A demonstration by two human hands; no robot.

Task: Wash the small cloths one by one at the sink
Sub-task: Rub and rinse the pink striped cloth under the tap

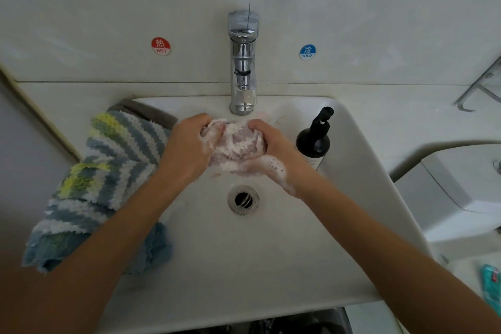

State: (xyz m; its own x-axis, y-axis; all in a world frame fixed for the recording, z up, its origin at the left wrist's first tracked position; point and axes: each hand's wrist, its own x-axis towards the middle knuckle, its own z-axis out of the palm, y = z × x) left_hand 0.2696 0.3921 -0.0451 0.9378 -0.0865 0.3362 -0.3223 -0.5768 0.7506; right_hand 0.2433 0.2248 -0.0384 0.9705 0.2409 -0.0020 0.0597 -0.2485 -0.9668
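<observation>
A black pump bottle (314,141) is standing on the basin's right rim; red HOT sticker (160,46) and blue COLD sticker (307,52) are sitting on the far wall.

At frame centre, the left hand (187,148) and right hand (273,149) grip a soapy pale cloth (235,144) over the white sink (244,252), below the chrome tap (243,62). Striped cloths (108,171) drape the sink's left rim; a black pump bottle (314,138) stands right.

A red wall sticker (160,46) reads "HOT", a blue sticker (307,52) "COLD" (both beside Chinese characters).
</observation>
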